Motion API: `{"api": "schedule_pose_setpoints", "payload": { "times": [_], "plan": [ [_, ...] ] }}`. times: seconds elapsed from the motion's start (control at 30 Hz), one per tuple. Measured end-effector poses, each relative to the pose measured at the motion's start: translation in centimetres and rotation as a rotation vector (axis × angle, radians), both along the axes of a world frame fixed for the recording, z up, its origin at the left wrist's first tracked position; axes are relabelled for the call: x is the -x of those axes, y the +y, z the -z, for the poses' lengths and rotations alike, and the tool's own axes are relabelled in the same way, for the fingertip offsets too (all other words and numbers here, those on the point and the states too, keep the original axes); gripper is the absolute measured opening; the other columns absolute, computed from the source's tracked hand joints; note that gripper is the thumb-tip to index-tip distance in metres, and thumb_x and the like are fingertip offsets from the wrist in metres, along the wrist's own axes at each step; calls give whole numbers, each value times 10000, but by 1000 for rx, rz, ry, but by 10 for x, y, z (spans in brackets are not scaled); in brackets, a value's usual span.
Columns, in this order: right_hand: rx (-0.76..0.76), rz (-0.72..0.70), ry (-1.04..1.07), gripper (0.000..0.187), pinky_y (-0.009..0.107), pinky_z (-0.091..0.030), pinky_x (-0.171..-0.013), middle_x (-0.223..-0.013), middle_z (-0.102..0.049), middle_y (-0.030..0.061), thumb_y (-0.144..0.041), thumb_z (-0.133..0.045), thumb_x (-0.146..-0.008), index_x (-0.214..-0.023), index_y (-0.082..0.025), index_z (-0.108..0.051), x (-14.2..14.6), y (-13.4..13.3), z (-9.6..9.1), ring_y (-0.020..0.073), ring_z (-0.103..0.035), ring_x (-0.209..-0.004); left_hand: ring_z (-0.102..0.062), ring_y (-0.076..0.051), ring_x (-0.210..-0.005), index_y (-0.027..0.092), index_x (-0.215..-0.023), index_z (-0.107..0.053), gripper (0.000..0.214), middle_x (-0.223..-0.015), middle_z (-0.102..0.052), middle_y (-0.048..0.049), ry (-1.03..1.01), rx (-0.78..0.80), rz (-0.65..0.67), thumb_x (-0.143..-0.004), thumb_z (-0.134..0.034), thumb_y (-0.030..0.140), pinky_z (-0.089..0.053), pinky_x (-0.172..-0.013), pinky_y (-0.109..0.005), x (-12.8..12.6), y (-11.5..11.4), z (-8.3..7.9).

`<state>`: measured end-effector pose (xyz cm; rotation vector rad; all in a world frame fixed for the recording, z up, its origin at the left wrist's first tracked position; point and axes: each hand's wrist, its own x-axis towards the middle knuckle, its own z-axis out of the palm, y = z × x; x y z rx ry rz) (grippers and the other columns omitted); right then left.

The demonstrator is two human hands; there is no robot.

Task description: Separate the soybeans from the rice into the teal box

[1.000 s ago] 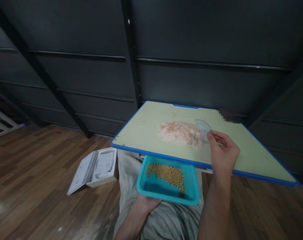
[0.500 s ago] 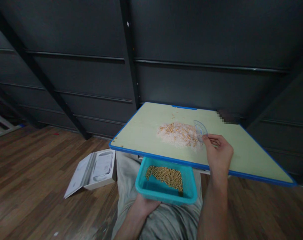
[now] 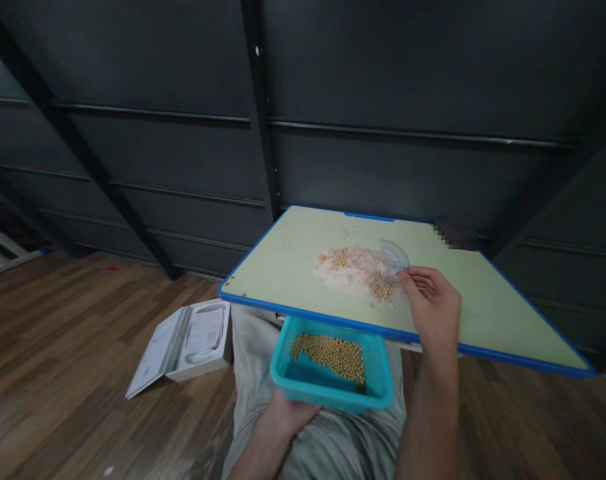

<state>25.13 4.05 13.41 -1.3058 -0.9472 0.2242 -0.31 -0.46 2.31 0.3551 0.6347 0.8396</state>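
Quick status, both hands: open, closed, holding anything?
Left hand: closed, holding the shallow teal plastic tray of yellow beans from below.
Right hand: closed, pinching the clear plastic half-round protractor beside the grain pile.

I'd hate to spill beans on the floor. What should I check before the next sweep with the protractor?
1. Grip on protractor: ok, pinched by right hand beside the rice and soybean pile.
2. Catcher in place: ok, left hand holds teal basket from beneath, below the table edge.
3. Basket lined up with pile: ok, roughly.
4. Room in basket: ok, soybeans cover only part of its floor.
5. Protractor rim flat on table: cannot tell.
6. Everything gathered: not ok, stray grains lie beyond the pile.
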Motion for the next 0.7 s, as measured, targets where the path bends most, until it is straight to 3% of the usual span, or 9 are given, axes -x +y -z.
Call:
{"api": "schedule_pose_setpoints", "payload": {
  "times": [0.13,0.43,0.7],
  "plan": [
    [25,75,-50,265,409,-591,-749,-872,-809,92,-446,-824,-824,-925,-205,-775,-3,0,2,278,-759,-827,-661,-434,-1446,286,-901,-844,325,-1273,-876,-83,-31,2,0,-684,-909,518,-465,-1295,-596,0,1,3],
    [32,-105,20,302,404,-607,-762,-855,-820,83,-446,-893,-764,-914,-204,-793,2,-1,-1,269,-766,-803,-651,-427,-1461,307,-852,-824,308,-1180,-893,-102,-19,-9,11,-700,-895,564,-465,-1296,-589,0,2,11],
    [-5,104,-24,306,388,-576,-737,-898,-822,107,-438,-804,-817,-980,-179,-826,0,-2,-2,274,-749,-826,-648,-419,-1467,339,-750,-783,230,-1029,-905,-84,-8,-10,-1,-664,-909,511,-459,-1302,-605,-2,1,4]
  ]
}}
